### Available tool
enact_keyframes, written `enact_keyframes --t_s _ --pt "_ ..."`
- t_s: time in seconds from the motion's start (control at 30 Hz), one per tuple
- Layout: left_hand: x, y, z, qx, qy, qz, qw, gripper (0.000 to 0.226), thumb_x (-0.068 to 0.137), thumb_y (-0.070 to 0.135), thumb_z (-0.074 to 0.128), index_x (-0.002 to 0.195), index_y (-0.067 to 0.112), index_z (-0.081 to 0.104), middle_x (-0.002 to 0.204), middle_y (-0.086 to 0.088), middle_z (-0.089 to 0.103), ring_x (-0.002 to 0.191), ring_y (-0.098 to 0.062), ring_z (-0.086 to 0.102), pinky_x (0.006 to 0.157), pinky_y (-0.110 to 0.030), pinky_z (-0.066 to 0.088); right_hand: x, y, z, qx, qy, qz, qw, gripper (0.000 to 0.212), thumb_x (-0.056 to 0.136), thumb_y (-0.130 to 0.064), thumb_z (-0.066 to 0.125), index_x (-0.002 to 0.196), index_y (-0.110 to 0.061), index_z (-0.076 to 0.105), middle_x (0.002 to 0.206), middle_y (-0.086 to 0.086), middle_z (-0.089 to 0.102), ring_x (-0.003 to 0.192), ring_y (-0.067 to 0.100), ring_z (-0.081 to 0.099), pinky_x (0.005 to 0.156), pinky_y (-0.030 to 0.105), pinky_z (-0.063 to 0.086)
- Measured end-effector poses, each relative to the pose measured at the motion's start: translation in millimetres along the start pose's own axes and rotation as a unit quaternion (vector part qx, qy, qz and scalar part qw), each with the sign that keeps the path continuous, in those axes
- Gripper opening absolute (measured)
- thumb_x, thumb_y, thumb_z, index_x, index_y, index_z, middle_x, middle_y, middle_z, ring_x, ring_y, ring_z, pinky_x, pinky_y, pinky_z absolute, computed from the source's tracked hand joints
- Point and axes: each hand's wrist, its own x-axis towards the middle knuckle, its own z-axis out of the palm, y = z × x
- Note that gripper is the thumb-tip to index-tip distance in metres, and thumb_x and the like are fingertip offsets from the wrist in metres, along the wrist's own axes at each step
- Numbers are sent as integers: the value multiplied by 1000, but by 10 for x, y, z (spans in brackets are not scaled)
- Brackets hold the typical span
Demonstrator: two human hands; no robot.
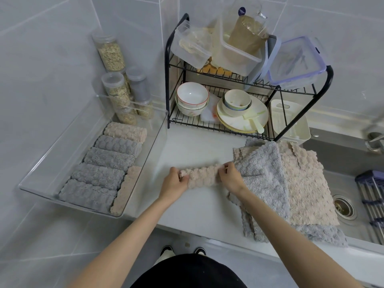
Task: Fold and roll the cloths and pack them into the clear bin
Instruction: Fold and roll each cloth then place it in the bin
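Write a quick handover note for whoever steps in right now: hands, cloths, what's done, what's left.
Hands: left hand and right hand each grip an end of the rolled beige cloth on the counter.
Done: six rolls lie in the clear bin, four grey and two beige.
Left: put this roll in the bin, then fold, roll and pack the pile of flat cloths by the sink.

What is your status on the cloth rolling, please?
Left hand and right hand grip the beige roll by its ends. Clear bin holds six rolls. Flat cloths piled right; nothing blocks the bin.
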Motion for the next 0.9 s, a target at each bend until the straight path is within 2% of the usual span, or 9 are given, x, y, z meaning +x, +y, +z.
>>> enact_keyframes --t_s 0.13,0.27,0.43,0.53,0.67,0.7,0.77,0.8,0.9 --pt "69 297 -287 -93 56 38 993 24 88 25 62 97 10 46 81 7 51 76 -14 53 68 -28 42 100 -354 -217 112 34 -54 992 14 96 -21 45 105 -10 45 91 6 61 87 30 62 87 52 50" --pt "128 531 -647 -172 76 78 979 22 88 24 63 97 17 46 93 3 58 76 -4 54 64 -19 43 134 -875 -393 196 57 -117 972 6 94 -16 49 89 -18 48 77 -3 53 74 19 53 77 43 53" --pt "204 457 -1147 -219 94 69 969 22 89 22 62 106 23 48 112 -1 56 97 -15 60 83 -37 55 196 -1562 -312 202 26 -192 960 4 93 -19 52 96 -16 53 88 -1 59 79 15 55 73 32 50" --pt "223 300 -1399 -242 84 53 965 30 92 16 58 120 14 47 114 0 52 97 -13 59 73 -26 55 248 -1934 -137 142 -2 -229 963 19 91 -23 56 108 -13 56 95 -1 62 85 15 59 77 32 51" --pt "336 -36 -1609 -163 65 13 984 39 89 13 61 127 9 51 116 -4 55 106 -18 56 89 -32 50 325 -2314 177 -14 -15 -282 959 23 90 -21 58 108 -8 61 95 4 65 86 18 59 77 30 47" --pt "368 -118 -1639 -139 52 13 989 33 88 12 61 121 10 56 109 -3 60 101 -13 59 87 -27 49 352 -2381 262 -58 -23 -289 955 23 89 -21 58 107 -8 62 96 5 66 89 20 60 77 29 45" --pt "423 -249 -1661 -78 27 13 996 11 87 7 61 89 18 65 77 10 65 74 0 61 66 -15 45 417 -2470 434 -135 -52 -287 947 23 89 -20 56 108 -10 61 99 6 65 94 23 60 79 28 45" --pt "469 -308 -1648 -41 22 8 999 14 86 8 61 77 19 62 64 13 61 66 -2 59 58 -17 41 456 -2500 523 -179 -64 -286 939 23 89 -21 55 110 -11 60 103 8 65 98 26 60 82 30 47" --pt "622 -471 -1572 39 1 -21 999 7 83 17 63 82 11 60 77 0 66 81 -20 64 67 -31 45 568 -2566 774 -307 -72 -283 906 28 91 -23 50 116 -11 57 116 16 61 109 34 56 89 38 48"
